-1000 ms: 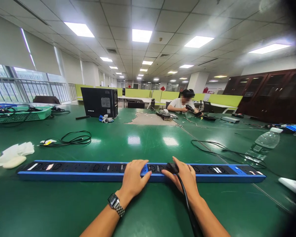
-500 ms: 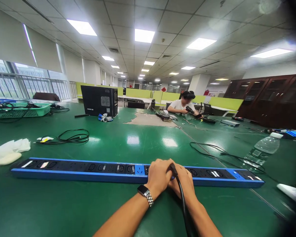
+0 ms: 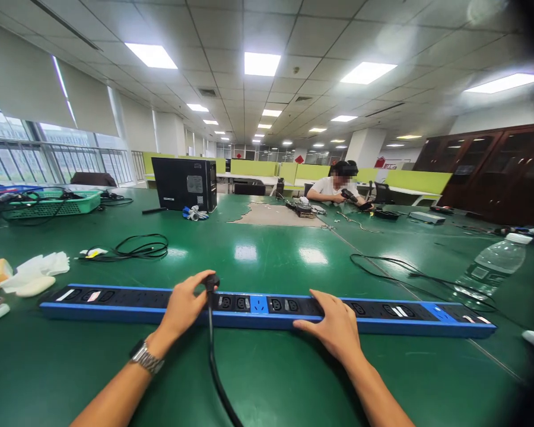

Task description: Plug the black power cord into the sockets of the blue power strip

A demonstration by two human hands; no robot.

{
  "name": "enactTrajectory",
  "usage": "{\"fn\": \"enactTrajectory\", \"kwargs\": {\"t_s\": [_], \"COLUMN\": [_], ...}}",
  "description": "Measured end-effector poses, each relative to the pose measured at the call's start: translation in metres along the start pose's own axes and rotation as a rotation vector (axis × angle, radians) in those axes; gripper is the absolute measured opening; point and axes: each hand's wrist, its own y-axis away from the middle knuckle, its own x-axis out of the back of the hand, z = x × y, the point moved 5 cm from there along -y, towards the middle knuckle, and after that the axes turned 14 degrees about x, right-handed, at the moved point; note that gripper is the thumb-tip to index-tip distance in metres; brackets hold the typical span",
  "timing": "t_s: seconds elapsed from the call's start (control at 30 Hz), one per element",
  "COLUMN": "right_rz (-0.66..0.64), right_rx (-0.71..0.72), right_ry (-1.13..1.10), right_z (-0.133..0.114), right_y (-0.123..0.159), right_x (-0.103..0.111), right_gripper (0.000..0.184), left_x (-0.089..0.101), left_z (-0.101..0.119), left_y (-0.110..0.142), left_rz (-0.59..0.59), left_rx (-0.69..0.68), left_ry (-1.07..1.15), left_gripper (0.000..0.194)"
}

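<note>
A long blue and black power strip (image 3: 382,317) lies across the green table (image 3: 267,373) in front of me. My left hand (image 3: 183,305) pinches a black plug (image 3: 211,281) just above the strip's left-of-centre sockets, and its black cable (image 3: 216,367) trails down toward me. My right hand (image 3: 333,326) lies flat on the strip right of the centre, fingers stretched out, holding nothing.
A water bottle (image 3: 489,270) lies at the right beside a loose black cable (image 3: 409,276). Tissues (image 3: 35,273) and a coiled cable (image 3: 137,246) are at the left, a green basket (image 3: 48,204) and a black computer case (image 3: 184,184) further back. Another person (image 3: 333,187) works at the far side.
The plug passed from my right hand to my left, which carried it leftward along the strip. My right hand now rests flat on the strip.
</note>
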Motion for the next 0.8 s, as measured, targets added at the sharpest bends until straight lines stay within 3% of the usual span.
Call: {"fn": "enactTrajectory", "kwargs": {"t_s": [0.13, 0.37, 0.47, 0.63, 0.8], "right_rz": [-0.011, -0.024, -0.016, -0.007, -0.019], "right_rx": [0.01, 0.019, 0.032, 0.026, 0.016], "right_ry": [0.005, 0.03, 0.024, -0.004, -0.018], "right_z": [0.0, 0.003, 0.004, 0.004, 0.003], "right_y": [0.0, 0.001, 0.001, 0.001, 0.0], "right_x": [0.0, -0.002, -0.003, -0.002, -0.001], "right_gripper": [0.072, 0.071, 0.068, 0.068, 0.069], "left_x": [0.012, 0.003, 0.004, 0.006, 0.002], "left_z": [-0.019, -0.011, -0.011, -0.016, -0.02], "left_y": [0.011, 0.013, 0.016, 0.021, 0.021], "left_rz": [-0.122, -0.2, -0.175, -0.06, -0.035], "left_rx": [-0.011, -0.1, -0.106, -0.041, -0.058], "left_ry": [-0.029, -0.188, -0.252, -0.326, -0.342], "left_gripper": [0.037, 0.028, 0.036, 0.074, 0.067]}}
